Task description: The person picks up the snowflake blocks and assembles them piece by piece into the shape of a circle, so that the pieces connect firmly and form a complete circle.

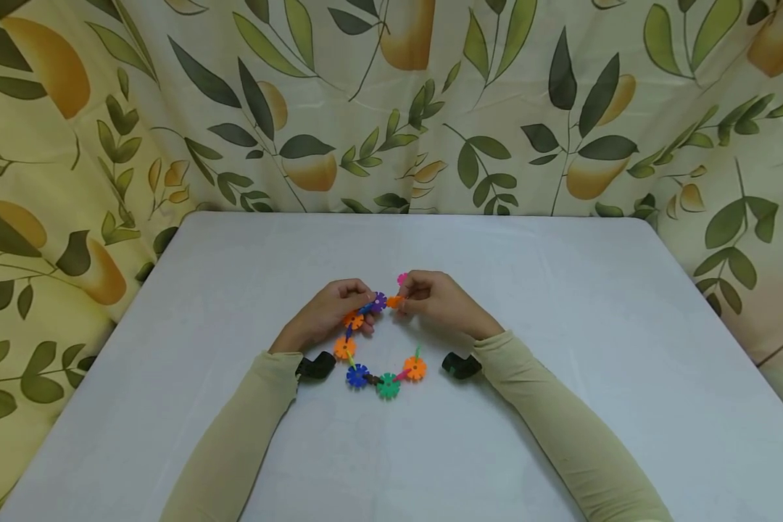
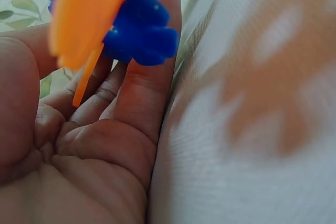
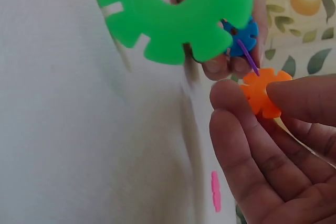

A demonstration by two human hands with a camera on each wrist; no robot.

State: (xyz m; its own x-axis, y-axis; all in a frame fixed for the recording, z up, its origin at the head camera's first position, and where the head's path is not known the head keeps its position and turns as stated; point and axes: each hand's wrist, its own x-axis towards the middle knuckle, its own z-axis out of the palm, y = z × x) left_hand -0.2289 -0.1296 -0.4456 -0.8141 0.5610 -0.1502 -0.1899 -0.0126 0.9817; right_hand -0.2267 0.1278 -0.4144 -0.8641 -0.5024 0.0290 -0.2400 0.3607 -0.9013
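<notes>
My left hand [image 1: 326,313] pinches the upper end of a chain of notched plastic discs, beside a purple disc [image 1: 380,301]. Between the thumb and fingertips of my right hand [image 1: 446,301] is a loose-looking orange disc [image 3: 257,88], its edge meeting the purple one; whether they are slotted together I cannot tell. The chain curves down past an orange disc [image 1: 345,349], a blue disc [image 1: 357,376], a green disc [image 1: 388,386] and another orange disc [image 1: 415,369]. An edge-on green disc [image 3: 152,22] looms large in the right wrist view.
A pink disc [image 1: 402,278] lies on the white table [image 1: 235,254] just beyond my right fingers. Black wrist straps with cameras [image 1: 317,366] sit at both wrists. Patterned leaf-and-fruit cloth [image 1: 391,109] hangs behind the table and along its sides.
</notes>
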